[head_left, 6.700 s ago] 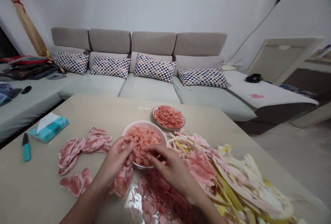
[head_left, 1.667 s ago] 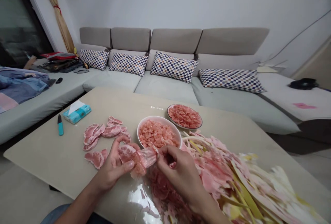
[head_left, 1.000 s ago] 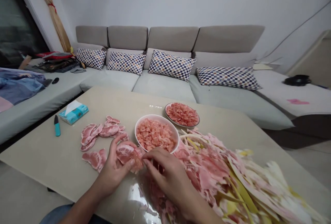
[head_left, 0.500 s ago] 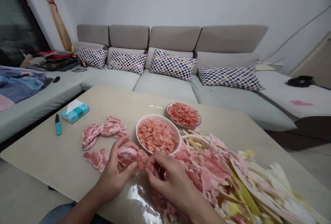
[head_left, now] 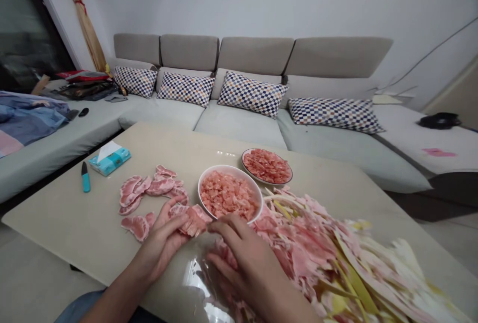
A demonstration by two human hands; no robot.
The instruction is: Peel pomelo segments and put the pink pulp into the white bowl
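The right hand (head_left: 248, 251), pinching earlier, now parts thumb from fingers beside the pink segment (head_left: 194, 220), which the left hand (head_left: 162, 238) still holds, near the white bowl's (head_left: 257, 213) near-left edge.

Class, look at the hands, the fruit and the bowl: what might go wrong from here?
The fruit piece in the left hand looks soft and ragged, so it might crumble. The right hand is close to the bowl and could nudge it. Peelings lie beside the bowl, so scraps might get into the pulp.
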